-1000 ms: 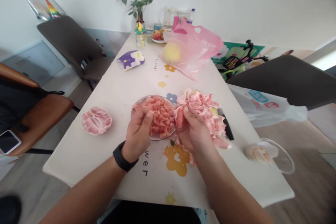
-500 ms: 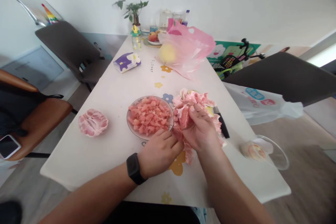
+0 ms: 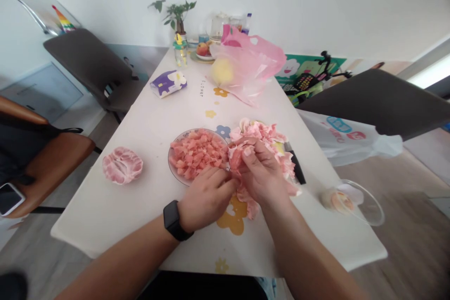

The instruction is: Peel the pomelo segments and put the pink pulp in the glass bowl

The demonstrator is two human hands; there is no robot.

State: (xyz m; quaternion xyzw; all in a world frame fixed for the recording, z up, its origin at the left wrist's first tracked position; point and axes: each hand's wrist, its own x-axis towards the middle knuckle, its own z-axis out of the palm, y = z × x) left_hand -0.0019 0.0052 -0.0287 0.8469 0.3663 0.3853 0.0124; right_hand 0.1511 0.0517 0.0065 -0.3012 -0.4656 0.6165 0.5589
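Observation:
My right hand (image 3: 265, 173) holds a peeled pink pomelo segment (image 3: 236, 157) between thumb and fingers. My left hand (image 3: 207, 197), with a black watch on its wrist, has its fingers closed at the segment's lower edge; what its fingertips pinch is partly hidden. Just left of the hands is a round plate (image 3: 169, 163) heaped with pomelo flesh pieces (image 3: 198, 152). Behind and below my right hand lies a pile of pale pink pomelo peelings (image 3: 265, 132). A knife with a black handle (image 3: 298, 168) lies beside that pile. Farther left sits a peeled pomelo chunk (image 3: 123, 165).
A pink plastic bag (image 3: 253, 63) with a yellow fruit (image 3: 222, 71) is farther back, near a purple tissue pack (image 3: 169, 83). A jar (image 3: 180, 54), fruit plate and plant (image 3: 179, 16) stand against the wall. Chairs (image 3: 89, 65) flank the table; a white bag (image 3: 337, 136) hangs at right.
The segment in my right hand has turned and shifted slightly left. My left hand has moved a little left and down, its fingers still at the segment. The view has shifted slightly.

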